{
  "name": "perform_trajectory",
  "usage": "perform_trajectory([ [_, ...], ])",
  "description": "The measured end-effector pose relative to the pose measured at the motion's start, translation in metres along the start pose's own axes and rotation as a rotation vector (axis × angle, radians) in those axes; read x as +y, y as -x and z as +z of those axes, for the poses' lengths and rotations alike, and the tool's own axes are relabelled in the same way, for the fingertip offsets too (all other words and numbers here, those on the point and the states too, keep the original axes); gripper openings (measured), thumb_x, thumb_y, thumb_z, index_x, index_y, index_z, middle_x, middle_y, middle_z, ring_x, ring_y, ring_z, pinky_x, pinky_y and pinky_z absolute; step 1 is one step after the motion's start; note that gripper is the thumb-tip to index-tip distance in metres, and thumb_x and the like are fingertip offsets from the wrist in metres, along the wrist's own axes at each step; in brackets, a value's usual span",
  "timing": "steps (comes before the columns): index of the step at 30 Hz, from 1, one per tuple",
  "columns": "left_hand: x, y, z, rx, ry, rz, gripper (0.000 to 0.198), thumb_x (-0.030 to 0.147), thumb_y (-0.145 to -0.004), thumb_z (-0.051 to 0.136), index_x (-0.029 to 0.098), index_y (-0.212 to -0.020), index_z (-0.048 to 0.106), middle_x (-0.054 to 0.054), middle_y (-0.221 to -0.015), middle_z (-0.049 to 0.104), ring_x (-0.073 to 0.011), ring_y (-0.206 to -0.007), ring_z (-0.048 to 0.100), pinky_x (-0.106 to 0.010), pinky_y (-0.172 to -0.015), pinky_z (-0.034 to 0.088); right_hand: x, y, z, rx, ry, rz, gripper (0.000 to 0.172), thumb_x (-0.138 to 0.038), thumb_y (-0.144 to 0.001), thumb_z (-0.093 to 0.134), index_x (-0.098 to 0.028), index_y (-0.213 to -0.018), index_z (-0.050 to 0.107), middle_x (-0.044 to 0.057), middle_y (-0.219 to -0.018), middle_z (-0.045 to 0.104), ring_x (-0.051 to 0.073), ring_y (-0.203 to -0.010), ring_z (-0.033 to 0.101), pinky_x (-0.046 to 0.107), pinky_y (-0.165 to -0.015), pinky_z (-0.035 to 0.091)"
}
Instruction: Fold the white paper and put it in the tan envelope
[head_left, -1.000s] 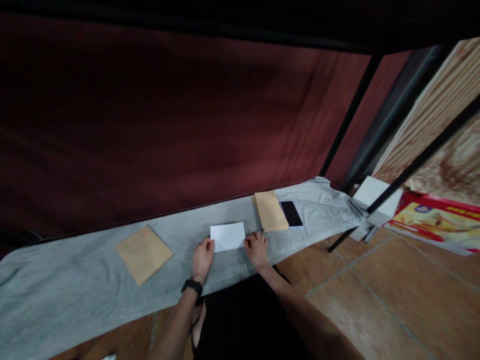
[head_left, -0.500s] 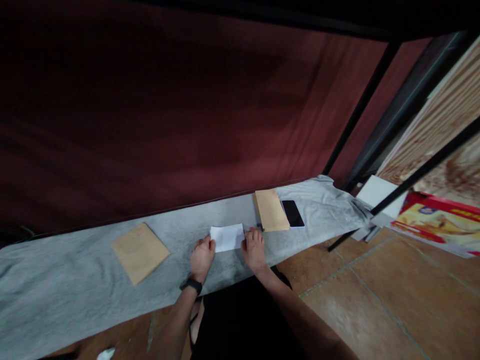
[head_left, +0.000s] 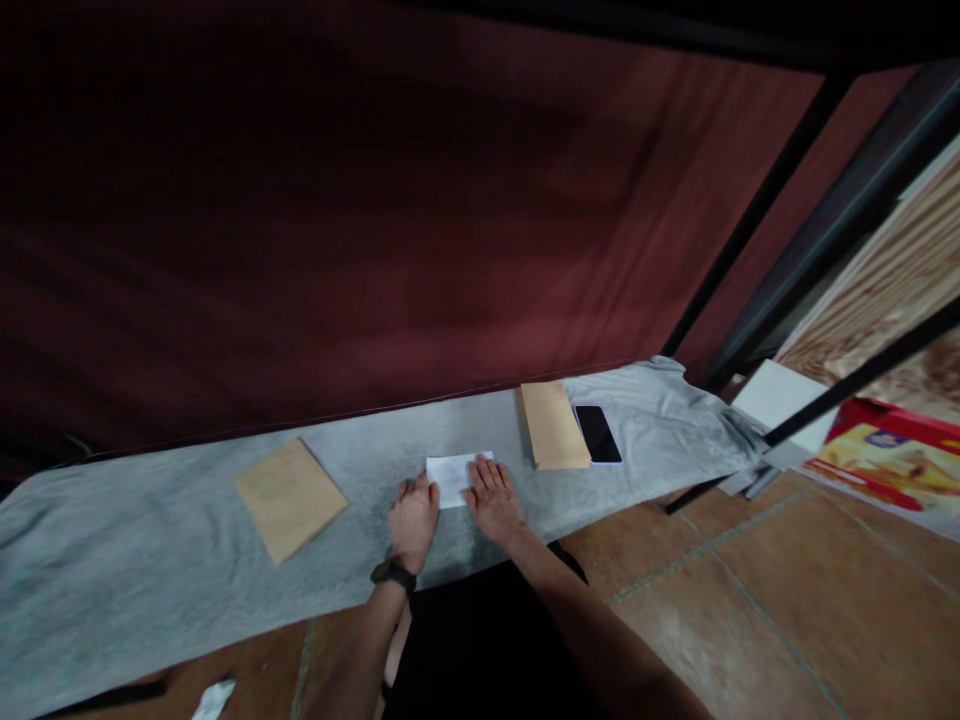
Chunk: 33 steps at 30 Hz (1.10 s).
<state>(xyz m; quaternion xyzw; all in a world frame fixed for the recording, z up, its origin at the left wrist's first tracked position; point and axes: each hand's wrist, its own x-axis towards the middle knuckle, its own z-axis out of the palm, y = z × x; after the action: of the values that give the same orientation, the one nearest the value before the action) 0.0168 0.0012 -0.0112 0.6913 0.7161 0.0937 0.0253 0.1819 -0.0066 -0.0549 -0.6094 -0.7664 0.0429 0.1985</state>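
A folded white sheet of paper (head_left: 452,473) lies on the grey cloth (head_left: 150,570) that covers a long table. My right hand (head_left: 491,499) lies flat on the paper's right part, fingers stretched out. My left hand (head_left: 413,518) rests on the cloth at the paper's left edge, fingers loosely curled and touching it. A black band sits on my left wrist.
One brown envelope (head_left: 289,497) lies to the left, another brown envelope (head_left: 553,437) to the right with a black phone (head_left: 598,434) beside it. A dark red curtain hangs behind the table. White board and a red printed sheet (head_left: 885,460) lie right; tiled floor below.
The white paper has become narrower, folded in from the right. My right hand moved left onto the paper and flattened. My left hand stayed at the left edge.
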Motion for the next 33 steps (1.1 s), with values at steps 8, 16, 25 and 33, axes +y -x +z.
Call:
perform_trajectory([
  [8,0.026,0.000,0.023,0.106,0.120,0.267,0.047,0.022,-0.097,0.033,0.010,-0.141,0.046,-0.015,-0.149,0.046,-0.0254,-0.143,0.033,-0.041,-0.115,0.030,0.000,-0.001,0.004,-0.050,0.001,-0.004,0.052,-0.031,-0.102,0.036,-0.017,-0.152,0.035,0.011,-0.159,0.030,0.025,-0.148,0.027,0.048,-0.119,0.021],
  [16,0.030,0.004,0.043,-0.017,0.108,0.258,0.058,0.040,-0.100,0.026,0.014,-0.150,0.036,-0.011,-0.157,0.037,-0.0231,-0.149,0.024,-0.043,-0.122,0.018,0.002,-0.001,0.005,-0.072,0.004,-0.009,0.053,-0.023,-0.100,0.036,-0.015,-0.153,0.034,0.013,-0.158,0.030,0.026,-0.148,0.027,0.049,-0.119,0.022],
  [25,0.021,0.005,0.045,0.011,0.068,0.105,0.062,0.039,-0.098,0.031,0.011,-0.153,0.030,-0.014,-0.160,0.028,-0.0263,-0.151,0.017,-0.046,-0.122,0.016,0.002,0.000,0.008,0.017,0.014,0.148,0.055,-0.035,-0.104,0.031,-0.007,-0.151,0.034,0.020,-0.156,0.032,0.029,-0.146,0.030,0.052,-0.118,0.023],
  [33,0.024,0.005,0.044,0.017,0.044,0.101,0.068,0.048,-0.098,0.030,0.008,-0.152,0.031,-0.017,-0.160,0.028,-0.0268,-0.151,0.017,-0.045,-0.122,0.015,0.011,0.003,-0.003,0.084,0.030,0.211,0.052,-0.027,-0.103,0.031,-0.007,-0.150,0.036,0.019,-0.155,0.037,0.029,-0.144,0.034,0.050,-0.116,0.027],
])
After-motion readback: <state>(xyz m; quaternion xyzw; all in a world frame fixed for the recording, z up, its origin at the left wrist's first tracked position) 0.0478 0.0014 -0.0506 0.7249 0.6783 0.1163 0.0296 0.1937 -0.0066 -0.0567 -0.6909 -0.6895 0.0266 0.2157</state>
